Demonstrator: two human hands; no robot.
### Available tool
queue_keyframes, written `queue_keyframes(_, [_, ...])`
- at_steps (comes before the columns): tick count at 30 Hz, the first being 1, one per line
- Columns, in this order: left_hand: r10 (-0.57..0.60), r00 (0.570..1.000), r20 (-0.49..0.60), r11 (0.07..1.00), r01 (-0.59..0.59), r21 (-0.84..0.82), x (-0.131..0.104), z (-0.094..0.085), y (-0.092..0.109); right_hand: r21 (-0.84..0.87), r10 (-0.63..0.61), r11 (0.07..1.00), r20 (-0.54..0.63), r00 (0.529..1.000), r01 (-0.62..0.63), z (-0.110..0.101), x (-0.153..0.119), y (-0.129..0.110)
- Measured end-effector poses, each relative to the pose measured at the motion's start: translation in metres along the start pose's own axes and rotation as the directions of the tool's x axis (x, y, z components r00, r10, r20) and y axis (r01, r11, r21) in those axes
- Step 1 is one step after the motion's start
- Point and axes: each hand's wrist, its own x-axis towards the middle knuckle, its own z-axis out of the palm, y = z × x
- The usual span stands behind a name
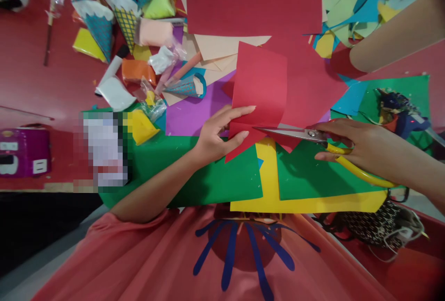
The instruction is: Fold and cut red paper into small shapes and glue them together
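On a red worktop (21, 73) strewn with craft bits: red paper (260, 78) between two hands, scissors (306, 134) at it.
Green sheets (215, 171) and a yellow sheet (269, 176) under the work, purple sheet (194, 115) to the left; red paper lies on top, upper part curved up. Left hand (217, 134): grip holding red paper at lower left edge, index finger above the scissor tips, thumb below them, the two spread apart. Right hand (361, 145): grip closed round the yellow scissor handles, blades pointing left across lower red paper. Red paper touches left grip, sits left of right grip, apart from it. Small patterned cone (184, 87) beyond left hand.
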Motion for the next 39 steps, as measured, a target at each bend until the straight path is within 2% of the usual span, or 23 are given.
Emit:
queue_keyframes(9, [-0.008,1.000,0.003,1.000,0.008,0.004,0.0007,0.0005,0.0003,-0.005,-0.019,1.000,0.009,1.000,0.019,0.0010,0.0005,0.0052])
queue_keyframes(26, [-0.062,0.998,-0.001,0.998,0.062,0.000,-0.0008,0.0022,-0.0005,-0.033,-0.124,0.992,-0.055,0.991,0.122,-0.0012,0.0010,0.0030])
queue_keyframes(34, [-0.081,0.997,0.011,0.996,0.081,-0.025,-0.0005,0.0034,-0.0019,-0.055,-0.118,0.992,-0.076,0.990,0.114,-0.0015,0.0006,0.0041])
queue_keyframes(39, [-0.088,0.996,0.006,0.996,0.088,-0.028,-0.0004,0.0045,-0.0048,-0.141,-0.062,0.989,-0.114,0.992,0.046,-0.0006,-0.0006,0.0022])
